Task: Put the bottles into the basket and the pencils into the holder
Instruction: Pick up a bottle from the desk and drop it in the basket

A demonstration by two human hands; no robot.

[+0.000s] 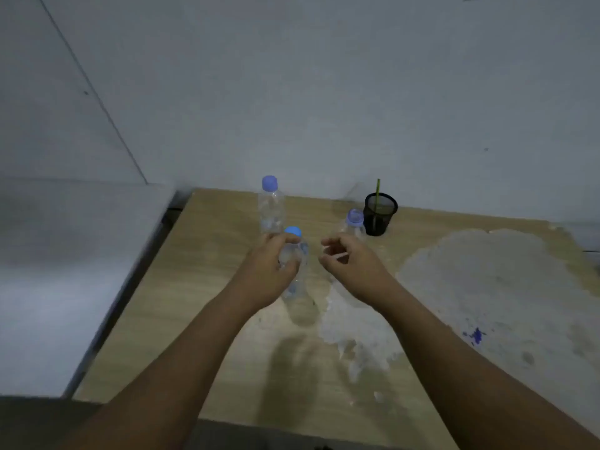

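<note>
Three clear plastic bottles with blue caps stand on the wooden table point(201, 319). My left hand point(269, 271) is closed around the upper part of the nearest bottle point(297, 287). A second bottle point(272, 206) stands upright behind it near the wall. The third bottle point(354, 222) stands just behind my right hand point(350, 264), whose fingers are curled and apart, holding nothing. A black mesh holder point(380, 214) stands at the back with one yellow-green pencil point(377, 193) upright in it. No basket is in view.
A large worn, pale patch point(487, 287) covers the right part of the table, with a small blue stain point(475, 336). A grey wall rises right behind the table. The table's left edge drops to a pale floor point(65, 287).
</note>
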